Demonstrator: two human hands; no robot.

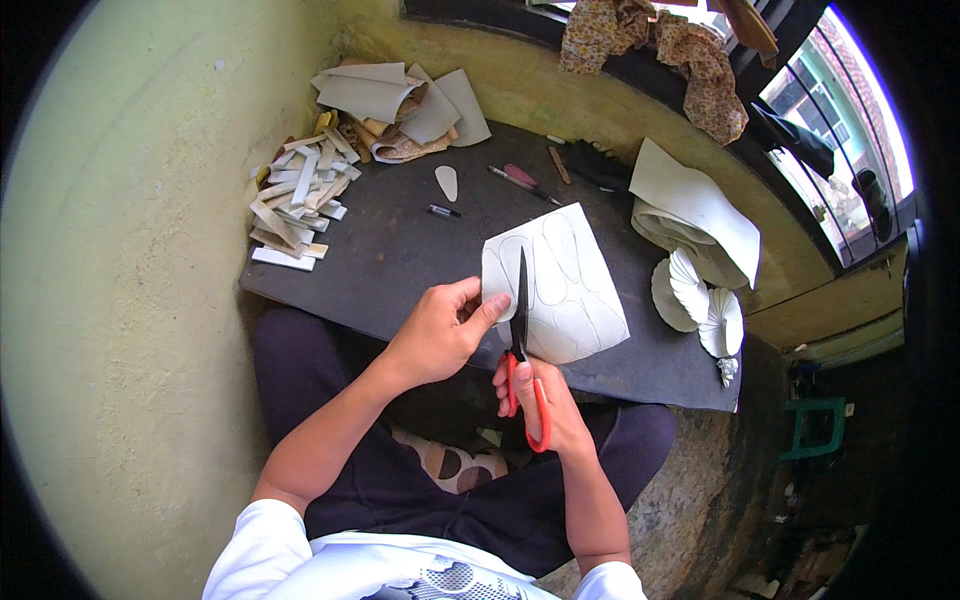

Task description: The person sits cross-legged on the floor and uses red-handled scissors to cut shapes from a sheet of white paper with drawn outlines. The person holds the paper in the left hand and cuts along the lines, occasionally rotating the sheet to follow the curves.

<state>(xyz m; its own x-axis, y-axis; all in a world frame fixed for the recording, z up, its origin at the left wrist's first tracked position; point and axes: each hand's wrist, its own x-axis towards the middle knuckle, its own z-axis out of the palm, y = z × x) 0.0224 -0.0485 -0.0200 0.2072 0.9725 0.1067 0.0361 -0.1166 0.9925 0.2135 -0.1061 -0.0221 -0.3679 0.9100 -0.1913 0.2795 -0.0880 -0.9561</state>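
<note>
On the dark flat bench (400, 260), a pale sheet marked with traced outlines (570, 290) lies front and centre, a heap of cut white strips (295, 205) far left, curled pale sheets (400, 100) behind, and stacked white fan-shaped pieces (700, 300) right.

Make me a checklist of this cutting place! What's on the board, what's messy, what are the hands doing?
Surface: dark board on the person's lap, beside a yellowish wall.
Job's things: white sheet with drawn outlines; red-handled scissors, blades over the sheet.
Clutter: pile of white strips, heap of cut pieces, small oval piece, pens, folded sheets, fan-shaped pieces.
Grippers: left hand pinches the sheet's edge; right hand grips the scissors.
Cables: nothing seen.
Surroundings: patterned cloth on a window ledge.
</note>
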